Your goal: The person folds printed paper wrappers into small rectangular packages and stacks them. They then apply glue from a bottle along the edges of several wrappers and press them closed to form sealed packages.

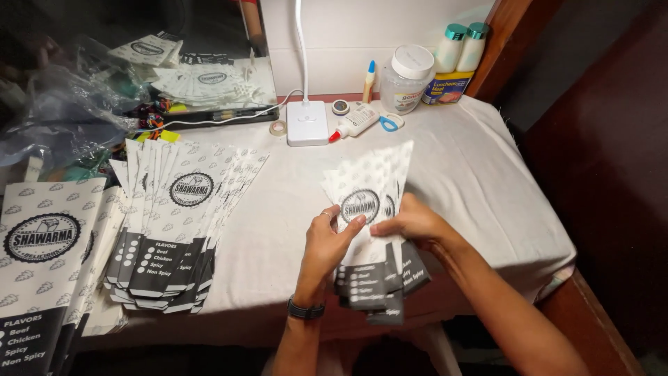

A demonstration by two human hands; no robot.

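So both hands are on a fanned bunch of printed paper sleeves [372, 230], white with a dark band at the bottom, held up just over the front edge of the bench [292, 209]. The left hand [327, 240] has its fingers closed on the bunch with the thumb pressed flat on the front sheet, and the right hand [410, 223] pinches it from the other side, probably so the sheets stay squared up while they're fanned. A bigger spread of the same sleeves [174, 216] lies fanned toward the left edge, with another pile [42, 264] at the front left corner. Along the back edge there's a white desk lamp base [307, 123], a glue bottle [355, 122] lying on its side, small scissors [390, 123], a tape roll [277, 128] and a lidded jar [407, 80]. The bench has a white cloth on it, the room's pretty dim, and there's dark wood on the right.
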